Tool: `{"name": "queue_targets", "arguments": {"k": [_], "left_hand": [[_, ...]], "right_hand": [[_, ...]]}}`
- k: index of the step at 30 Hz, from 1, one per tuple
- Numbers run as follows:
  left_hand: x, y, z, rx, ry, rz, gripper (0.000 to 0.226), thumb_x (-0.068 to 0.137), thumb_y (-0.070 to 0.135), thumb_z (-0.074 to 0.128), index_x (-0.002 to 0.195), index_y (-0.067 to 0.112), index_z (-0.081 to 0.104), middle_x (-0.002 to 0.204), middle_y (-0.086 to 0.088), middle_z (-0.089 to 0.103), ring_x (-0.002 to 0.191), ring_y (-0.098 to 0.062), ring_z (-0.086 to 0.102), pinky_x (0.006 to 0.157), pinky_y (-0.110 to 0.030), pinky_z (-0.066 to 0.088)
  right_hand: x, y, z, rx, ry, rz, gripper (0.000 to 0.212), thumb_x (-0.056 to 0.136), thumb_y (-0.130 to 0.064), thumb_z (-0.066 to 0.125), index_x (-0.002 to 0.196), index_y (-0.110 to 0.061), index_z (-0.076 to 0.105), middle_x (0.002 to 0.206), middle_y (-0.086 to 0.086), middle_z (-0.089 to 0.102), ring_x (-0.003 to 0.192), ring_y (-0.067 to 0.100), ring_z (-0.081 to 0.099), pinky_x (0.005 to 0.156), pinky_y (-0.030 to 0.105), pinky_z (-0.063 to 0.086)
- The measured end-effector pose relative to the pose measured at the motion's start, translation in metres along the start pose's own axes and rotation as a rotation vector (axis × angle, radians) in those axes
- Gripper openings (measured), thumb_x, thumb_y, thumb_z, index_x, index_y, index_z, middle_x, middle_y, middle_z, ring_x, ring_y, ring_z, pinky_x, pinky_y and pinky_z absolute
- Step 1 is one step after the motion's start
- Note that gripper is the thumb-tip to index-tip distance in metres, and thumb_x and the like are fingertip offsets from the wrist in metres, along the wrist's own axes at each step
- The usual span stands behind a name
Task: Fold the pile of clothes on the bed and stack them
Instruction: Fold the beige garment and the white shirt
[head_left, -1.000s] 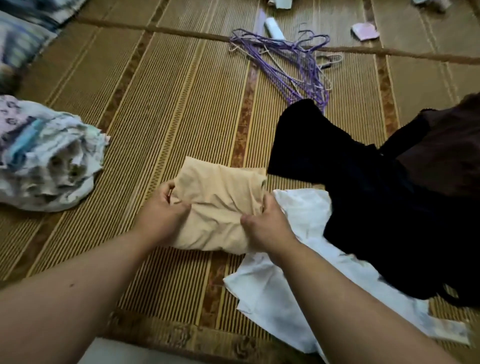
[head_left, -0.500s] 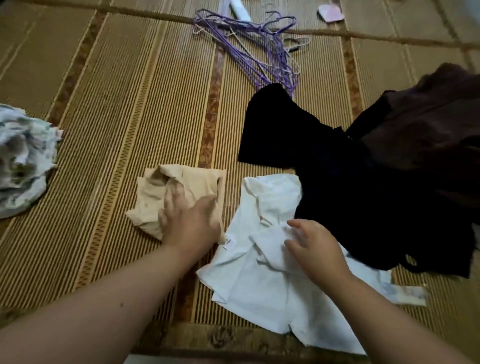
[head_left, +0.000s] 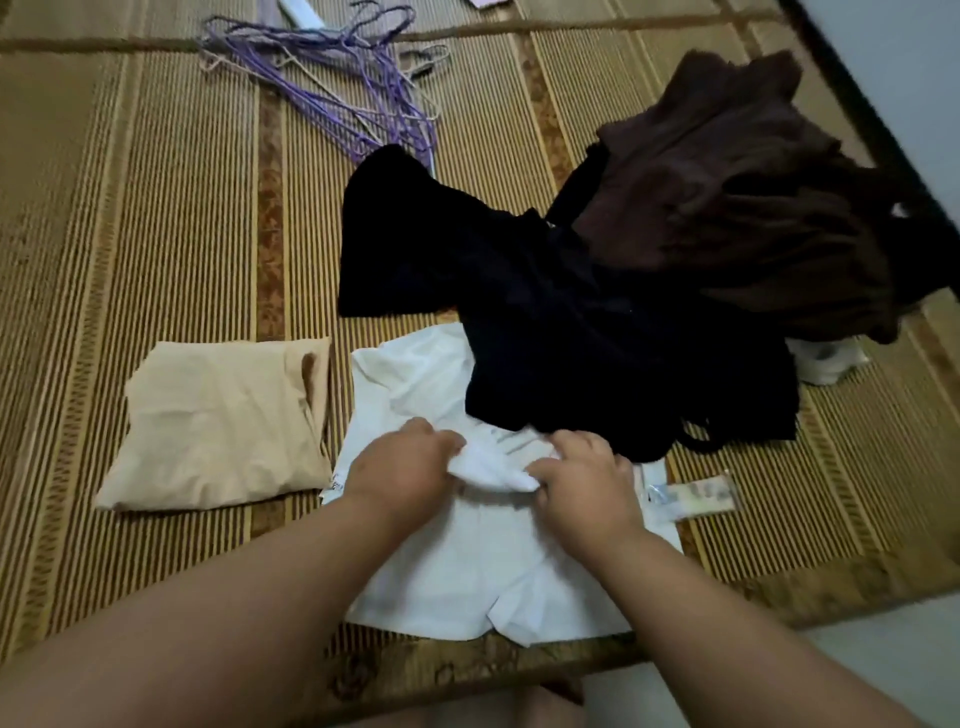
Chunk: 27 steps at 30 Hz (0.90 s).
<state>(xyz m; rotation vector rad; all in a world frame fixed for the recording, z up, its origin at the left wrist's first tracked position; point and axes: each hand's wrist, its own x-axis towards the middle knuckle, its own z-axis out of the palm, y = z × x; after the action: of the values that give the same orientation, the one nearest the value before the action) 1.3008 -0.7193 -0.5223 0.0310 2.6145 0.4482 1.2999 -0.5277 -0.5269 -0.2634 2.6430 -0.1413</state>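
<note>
Clothes (head_left: 649, 291) lie in a loose pile on the bed, whose top is a woven mat (head_left: 156, 234), filling the 1 to 3 o'clock part of the view. A black garment (head_left: 545, 322) sprawls at the middle, and a brown garment (head_left: 727, 197) is heaped at 2 o'clock, its edge resting on the black one. A white garment (head_left: 467, 571) is spread at 6 o'clock, and its far edge is tucked under the black one. The left hand (head_left: 400, 473) and right hand (head_left: 587, 478) meet over it; their curled fingers (head_left: 447, 441) pinch a raised fold of the white cloth between them. A beige garment (head_left: 218, 426) lies folded at 9 o'clock, just beside the white one, with no hand on it. Purple hangers (head_left: 337, 88) are tangled at 11 o'clock, well apart from the hands. A small flat packet (head_left: 696, 493) lies at 4 o'clock at the white garment's edge.
</note>
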Motion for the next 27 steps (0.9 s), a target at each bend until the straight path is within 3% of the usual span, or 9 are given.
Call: {"name": "queue_targets", "arguments": {"k": [3,6,9,12,16,18,21,24,27], "left_hand": [[-0.004,0.006,-0.039,-0.163,0.070,0.039,0.020,0.088,0.026,0.050,0.095,0.031,0.068,0.090,0.006,0.067,0.087,-0.019,0.061,0.071,-0.033,0.048],[-0.014,0.017,-0.082,-0.378,0.114,0.063,0.024,0.091,0.027,0.052,0.069,0.027,0.062,0.071,0.008,0.064,0.072,-0.011,0.058,0.059,-0.027,0.040],[-0.025,0.038,-0.133,-0.568,0.265,0.020,0.019,0.090,0.023,0.055,0.079,0.029,0.069,0.081,0.009,0.069,0.081,-0.013,0.062,0.069,-0.031,0.047],[-0.040,0.063,-0.182,-0.761,0.325,-0.052,0.052,0.088,0.027,0.060,0.139,0.031,0.047,0.127,0.011,0.056,0.114,-0.013,0.054,0.094,-0.034,0.046],[-0.074,0.098,-0.231,-0.831,0.374,-0.047,0.086,0.084,0.037,0.066,0.151,0.038,0.012,0.157,-0.001,0.020,0.126,-0.014,0.041,0.100,-0.031,0.036],[-0.096,0.113,-0.259,-0.848,0.461,-0.107,0.083,0.083,0.041,0.065,0.149,0.037,0.014,0.153,-0.002,0.014,0.116,-0.016,0.042,0.089,-0.028,0.034],[-0.126,0.128,-0.303,-0.889,0.611,-0.031,0.046,0.086,0.042,0.061,0.123,0.029,0.036,0.127,-0.001,0.040,0.098,-0.012,0.050,0.074,-0.025,0.042],[-0.156,0.142,-0.350,-0.919,0.542,0.184,0.036,0.080,0.049,0.059,0.109,0.029,0.056,0.102,0.008,0.065,0.095,-0.010,0.062,0.080,-0.033,0.050],[-0.180,0.156,-0.388,-0.826,0.462,0.227,0.036,0.082,0.037,0.061,0.110,0.015,0.066,0.102,-0.004,0.071,0.099,-0.022,0.065,0.086,-0.038,0.052]], "right_hand": [[-0.006,-0.005,-0.027,0.355,0.093,0.063,0.016,0.092,-0.022,0.045,0.084,-0.024,0.059,0.095,-0.007,0.056,0.106,0.022,0.051,0.087,0.038,0.039],[-0.017,-0.009,-0.077,0.740,0.188,0.108,0.025,0.096,-0.027,0.047,0.072,-0.020,0.048,0.069,-0.006,0.053,0.069,0.013,0.053,0.058,0.020,0.038],[-0.028,-0.019,-0.146,0.890,0.246,0.070,0.022,0.094,-0.023,0.052,0.079,-0.008,0.059,0.076,0.006,0.063,0.074,0.020,0.058,0.068,0.033,0.046],[-0.042,-0.039,-0.218,1.085,0.306,0.025,0.021,0.092,-0.020,0.054,0.080,-0.006,0.064,0.085,0.018,0.069,0.084,0.034,0.065,0.076,0.048,0.052],[-0.061,-0.067,-0.296,1.511,0.265,0.009,0.018,0.096,-0.021,0.052,0.084,-0.023,0.066,0.082,0.003,0.072,0.073,0.021,0.069,0.051,0.031,0.054],[-0.072,-0.078,-0.333,1.565,0.285,-0.011,0.011,0.096,-0.024,0.054,0.089,-0.023,0.063,0.083,0.002,0.069,0.067,0.018,0.068,0.050,0.028,0.052],[-0.093,-0.093,-0.380,1.666,0.298,-0.036,0.012,0.097,-0.024,0.053,0.087,-0.021,0.058,0.077,0.004,0.065,0.058,0.017,0.064,0.057,0.030,0.051],[-0.119,-0.110,-0.422,1.755,0.242,-0.094,0.011,0.097,-0.023,0.052,0.092,-0.016,0.059,0.072,0.006,0.068,0.057,0.019,0.068,0.052,0.029,0.055],[-0.148,-0.123,-0.464,1.675,0.244,-0.214,0.012,0.092,-0.021,0.054,0.091,-0.013,0.063,0.076,0.010,0.069,0.060,0.020,0.067,0.059,0.030,0.054]]}}
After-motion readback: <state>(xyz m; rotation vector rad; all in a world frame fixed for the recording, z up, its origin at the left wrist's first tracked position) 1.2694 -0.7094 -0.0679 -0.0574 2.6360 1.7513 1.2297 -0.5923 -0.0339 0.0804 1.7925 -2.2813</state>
